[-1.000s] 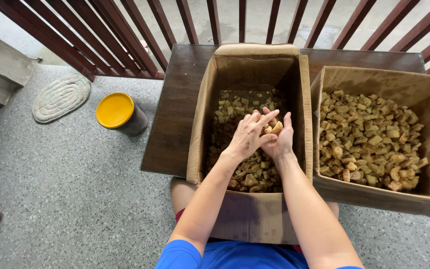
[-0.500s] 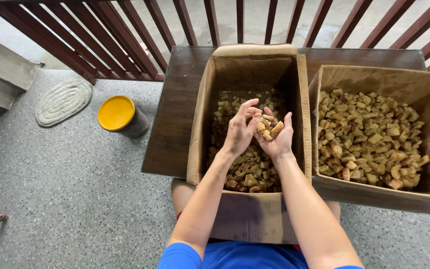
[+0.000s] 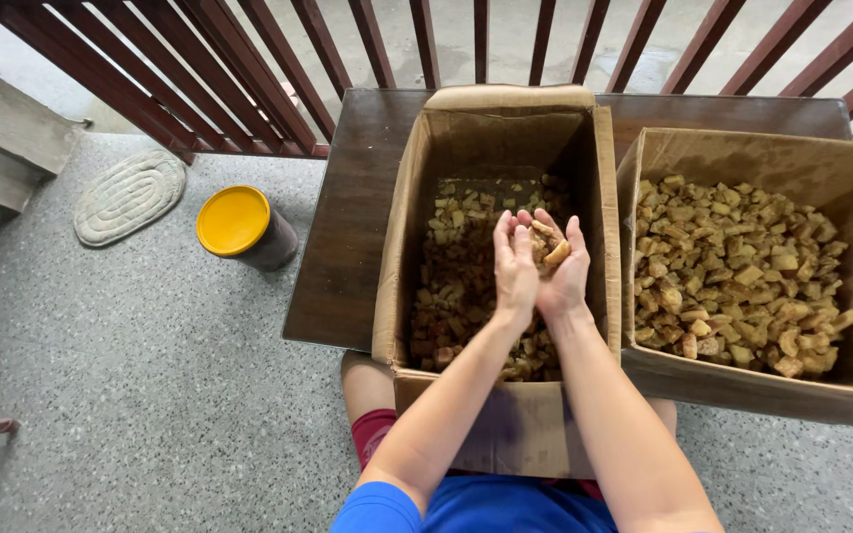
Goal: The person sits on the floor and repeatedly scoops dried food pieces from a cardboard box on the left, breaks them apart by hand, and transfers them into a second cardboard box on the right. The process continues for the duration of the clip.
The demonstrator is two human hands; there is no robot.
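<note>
Your left hand [image 3: 513,265] and right hand [image 3: 563,274] press together, cupping a few brown chunks [image 3: 549,247] over the tall cardboard box [image 3: 491,128]; it holds plenty more, and the wide box [image 3: 742,148] beside it is heaped

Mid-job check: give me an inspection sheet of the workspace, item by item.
Surface: dark wooden table on a speckled floor.
Job's things: tall cardboard box part-filled with small brown chunks; second box to the right, fuller with lighter chunks.
Clutter: dark container with yellow lid and an oval mat, both on the floor.
Grippers: left hand and right hand cupped together over the tall box, holding a few chunks.
Cables: nothing seen.
Surroundings: reddish-brown railing behind the table; concrete step at left.
</note>
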